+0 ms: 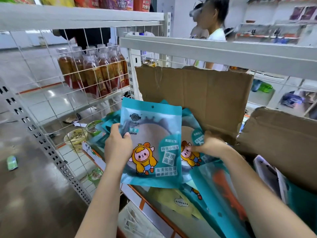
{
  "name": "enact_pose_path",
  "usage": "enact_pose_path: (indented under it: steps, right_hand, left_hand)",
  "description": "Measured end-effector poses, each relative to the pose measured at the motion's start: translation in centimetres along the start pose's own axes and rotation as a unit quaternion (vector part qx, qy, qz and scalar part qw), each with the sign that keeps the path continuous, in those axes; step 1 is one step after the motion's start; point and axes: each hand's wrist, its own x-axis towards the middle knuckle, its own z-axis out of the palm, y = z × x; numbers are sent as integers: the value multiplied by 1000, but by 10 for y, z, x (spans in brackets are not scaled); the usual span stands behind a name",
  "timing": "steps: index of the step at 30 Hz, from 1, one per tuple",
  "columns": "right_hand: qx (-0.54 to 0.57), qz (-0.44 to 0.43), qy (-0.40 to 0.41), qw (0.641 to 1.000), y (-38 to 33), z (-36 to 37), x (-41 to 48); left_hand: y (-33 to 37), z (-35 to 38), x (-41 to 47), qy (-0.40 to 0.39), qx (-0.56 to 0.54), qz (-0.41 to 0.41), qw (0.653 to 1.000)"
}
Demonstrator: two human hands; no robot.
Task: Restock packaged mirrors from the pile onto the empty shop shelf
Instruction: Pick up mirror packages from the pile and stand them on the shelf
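Note:
A teal mirror packet (154, 134) with a yellow cartoon figure is held upright in front of me. My left hand (117, 143) pinches its left edge, thumb on the front. Behind it lies a second teal packet (192, 152), and my right hand (211, 143) grips its right part with curled fingers. More teal packets (212, 194) lie piled below and to the right, and several more (109, 119) stand behind on the left. The grey shelf board (205, 50) runs above the pile.
A torn brown cardboard sheet (197, 93) stands behind the packets, with another cardboard flap (281, 145) at right. Bottles of amber drink (96, 73) sit behind a wire grid on the left shelf. A person in white (214, 28) stands beyond the shelving.

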Motion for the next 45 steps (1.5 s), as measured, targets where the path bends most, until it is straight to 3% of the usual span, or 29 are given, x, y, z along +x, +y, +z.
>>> enact_pose_path:
  steps: [6, 9, 12, 19, 23, 31, 37, 45]
  right_hand:
    - [59, 37, 25, 997, 3, -10, 7]
    - [81, 24, 12, 996, -2, -15, 8]
    - [129, -16, -7, 991, -12, -7, 8]
    - [198, -81, -48, 976, -34, 7, -4]
    - [256, -101, -64, 959, -53, 16, -17]
    - [276, -167, 94, 942, -66, 41, -48]
    - [335, -147, 189, 911, -66, 65, -92]
    - [354, -112, 259, 892, -52, 103, -163]
  left_hand:
    - [-8, -8, 4, -33, -34, -6, 999]
    - [-11, -18, 1, -125, -104, -19, 987]
    - [-17, -25, -4, -192, -87, -27, 977]
    - [-34, -54, -15, -173, 70, -15, 982]
    - [-40, -78, -23, -133, -7, -43, 990]
    - [-65, -111, -44, -71, -155, -7, 985]
    - [-84, -134, -57, -37, -204, 25, 978]
    - [-105, -157, -78, -113, -161, 72, 978]
